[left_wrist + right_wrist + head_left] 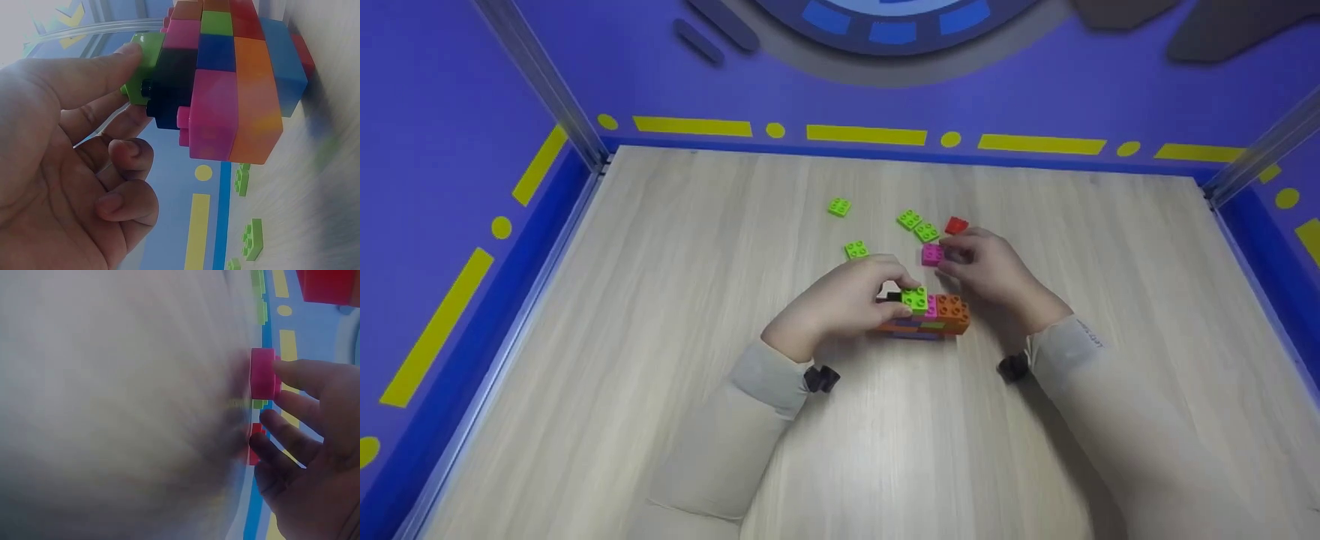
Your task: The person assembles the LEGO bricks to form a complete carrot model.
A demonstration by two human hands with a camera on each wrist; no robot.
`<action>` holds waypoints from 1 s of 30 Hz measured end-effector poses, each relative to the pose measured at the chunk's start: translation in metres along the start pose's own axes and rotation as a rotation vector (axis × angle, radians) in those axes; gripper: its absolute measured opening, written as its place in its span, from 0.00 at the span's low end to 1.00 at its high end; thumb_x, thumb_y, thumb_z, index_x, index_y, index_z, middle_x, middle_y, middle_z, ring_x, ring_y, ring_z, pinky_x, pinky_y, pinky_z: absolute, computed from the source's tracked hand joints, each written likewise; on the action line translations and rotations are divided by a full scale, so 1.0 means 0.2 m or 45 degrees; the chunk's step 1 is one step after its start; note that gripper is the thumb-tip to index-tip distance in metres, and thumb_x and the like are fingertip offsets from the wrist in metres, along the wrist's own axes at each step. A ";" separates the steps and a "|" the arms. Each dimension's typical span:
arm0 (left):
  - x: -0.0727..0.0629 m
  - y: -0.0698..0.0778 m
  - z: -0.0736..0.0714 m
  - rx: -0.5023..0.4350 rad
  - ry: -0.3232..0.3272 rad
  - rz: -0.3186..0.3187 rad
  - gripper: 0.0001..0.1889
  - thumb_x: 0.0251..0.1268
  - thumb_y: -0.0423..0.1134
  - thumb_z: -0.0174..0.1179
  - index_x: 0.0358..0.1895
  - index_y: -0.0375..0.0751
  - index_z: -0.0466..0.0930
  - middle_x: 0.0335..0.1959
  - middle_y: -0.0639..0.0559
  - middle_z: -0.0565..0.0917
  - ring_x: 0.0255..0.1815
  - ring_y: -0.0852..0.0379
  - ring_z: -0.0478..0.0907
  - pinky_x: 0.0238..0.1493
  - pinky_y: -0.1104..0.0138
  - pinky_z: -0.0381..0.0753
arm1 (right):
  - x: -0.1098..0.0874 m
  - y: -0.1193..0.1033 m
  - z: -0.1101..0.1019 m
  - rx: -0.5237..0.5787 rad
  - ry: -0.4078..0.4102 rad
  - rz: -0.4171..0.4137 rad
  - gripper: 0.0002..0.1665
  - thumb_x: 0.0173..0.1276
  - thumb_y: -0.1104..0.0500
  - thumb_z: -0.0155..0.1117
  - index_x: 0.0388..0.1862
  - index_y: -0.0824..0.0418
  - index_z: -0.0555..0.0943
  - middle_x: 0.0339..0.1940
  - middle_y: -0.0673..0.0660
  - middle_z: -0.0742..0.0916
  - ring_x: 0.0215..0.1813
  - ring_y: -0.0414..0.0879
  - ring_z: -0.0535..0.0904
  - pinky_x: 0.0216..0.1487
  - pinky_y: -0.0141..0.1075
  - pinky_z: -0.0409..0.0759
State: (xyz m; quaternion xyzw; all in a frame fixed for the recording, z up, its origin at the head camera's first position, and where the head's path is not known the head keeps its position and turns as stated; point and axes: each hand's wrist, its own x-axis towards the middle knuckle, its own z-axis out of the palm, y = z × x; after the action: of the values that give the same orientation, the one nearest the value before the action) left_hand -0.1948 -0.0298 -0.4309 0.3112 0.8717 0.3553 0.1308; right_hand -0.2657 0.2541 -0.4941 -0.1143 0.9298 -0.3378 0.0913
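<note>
Lettering (1090,334) on the right sleeve (1117,412) seems to start "Let's", the rest too small to read

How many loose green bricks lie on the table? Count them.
4: the back-left green brick, a close pair left of the red brick, and one just beyond the left hand. Others could be hidden.

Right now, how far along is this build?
A multicolored brick stack already stands several layers high. The left hand pinches a lime-green brick at its top; the right hand grips a pink brick. Four loose lime-green bricks and a red brick may remain.
</note>
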 end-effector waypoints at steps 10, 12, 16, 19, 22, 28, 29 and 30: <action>0.00 0.00 0.00 0.005 0.002 -0.012 0.17 0.80 0.42 0.73 0.66 0.43 0.89 0.65 0.50 0.89 0.72 0.51 0.85 0.79 0.55 0.81 | 0.00 0.00 0.01 -0.022 0.036 0.020 0.22 0.80 0.57 0.76 0.68 0.63 0.88 0.61 0.63 0.89 0.63 0.60 0.84 0.72 0.59 0.83; 0.00 0.01 0.00 0.004 0.003 -0.012 0.17 0.80 0.42 0.73 0.66 0.43 0.89 0.65 0.50 0.89 0.71 0.51 0.85 0.79 0.55 0.81 | 0.00 0.00 0.01 -0.020 0.029 0.034 0.22 0.80 0.55 0.76 0.66 0.63 0.88 0.60 0.63 0.90 0.62 0.60 0.85 0.71 0.58 0.83; 0.00 0.01 0.00 -0.008 0.001 -0.014 0.17 0.80 0.41 0.73 0.66 0.43 0.89 0.65 0.50 0.89 0.72 0.48 0.85 0.79 0.54 0.81 | -0.02 -0.01 0.00 0.019 0.023 0.086 0.21 0.79 0.49 0.79 0.62 0.58 0.89 0.56 0.60 0.92 0.58 0.57 0.85 0.65 0.53 0.86; 0.00 0.01 0.00 -0.013 0.001 -0.009 0.17 0.80 0.41 0.73 0.65 0.42 0.89 0.65 0.49 0.89 0.72 0.47 0.85 0.79 0.54 0.81 | -0.05 -0.02 -0.01 0.057 0.039 0.119 0.19 0.78 0.48 0.79 0.60 0.55 0.90 0.54 0.59 0.92 0.55 0.55 0.84 0.61 0.49 0.85; 0.00 0.01 0.00 -0.009 0.002 0.000 0.16 0.80 0.41 0.73 0.65 0.42 0.89 0.65 0.50 0.89 0.72 0.48 0.85 0.79 0.55 0.81 | -0.08 -0.03 -0.03 0.084 0.062 0.128 0.17 0.79 0.49 0.79 0.60 0.54 0.91 0.54 0.58 0.91 0.56 0.55 0.82 0.60 0.47 0.82; 0.00 0.01 0.00 -0.017 -0.007 -0.001 0.16 0.80 0.41 0.73 0.64 0.42 0.89 0.64 0.49 0.89 0.71 0.45 0.85 0.77 0.53 0.83 | -0.17 -0.02 -0.05 0.137 0.109 0.094 0.21 0.79 0.48 0.79 0.65 0.54 0.90 0.56 0.58 0.90 0.58 0.54 0.81 0.59 0.44 0.79; 0.00 0.01 0.00 -0.015 -0.007 -0.001 0.16 0.80 0.41 0.73 0.64 0.42 0.89 0.64 0.49 0.89 0.71 0.45 0.85 0.76 0.53 0.83 | -0.18 -0.02 -0.06 0.146 0.120 0.085 0.23 0.78 0.47 0.79 0.65 0.54 0.90 0.56 0.58 0.91 0.58 0.54 0.81 0.58 0.44 0.78; 0.00 0.01 0.00 -0.013 -0.008 -0.001 0.16 0.81 0.41 0.73 0.64 0.42 0.89 0.64 0.49 0.89 0.71 0.45 0.85 0.76 0.53 0.83 | -0.19 -0.02 -0.06 0.157 0.129 0.081 0.24 0.78 0.45 0.79 0.66 0.53 0.90 0.56 0.58 0.91 0.58 0.53 0.80 0.58 0.43 0.78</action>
State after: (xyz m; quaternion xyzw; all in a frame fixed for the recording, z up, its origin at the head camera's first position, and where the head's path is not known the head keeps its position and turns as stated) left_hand -0.1947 -0.0287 -0.4300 0.3111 0.8697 0.3586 0.1352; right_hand -0.2308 0.2688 -0.4780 -0.0616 0.9139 -0.3965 0.0616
